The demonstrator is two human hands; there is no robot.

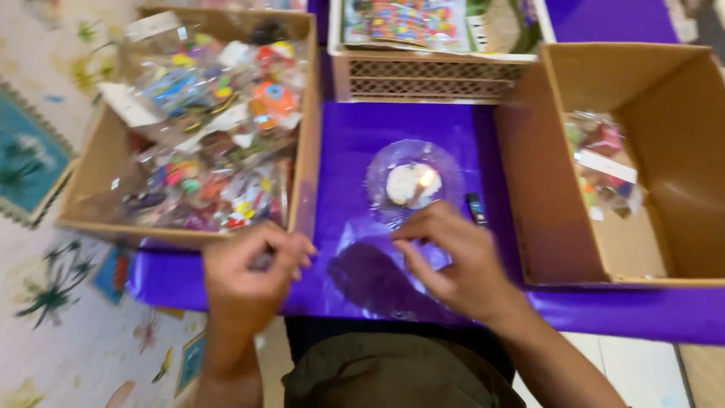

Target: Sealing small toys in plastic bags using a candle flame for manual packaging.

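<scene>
On the left edge of the purple-covered table (362,136) stands a cardboard box (306,136) heaped with clear packets of colourful small toys (211,143). Just in front of that box's near right corner the left hand (249,279) is curled, its fingers bent inward over something small and dark that the blur keeps me from identifying; whether it is truly gripped I cannot tell. A clear plastic bag (377,264) lies flat on the table's near edge between the two hands. The right hand (453,264) rests on it, thumb and forefinger pinched together at the bag's far edge. Just beyond those fingertips sits a glass dish (445,162) holding a lit candle (411,183), with a small dark lighter (474,208) beside it. At the right edge stands a second cardboard box (649,234), nearly bare, with one toy packet (604,166) inside.
</scene>
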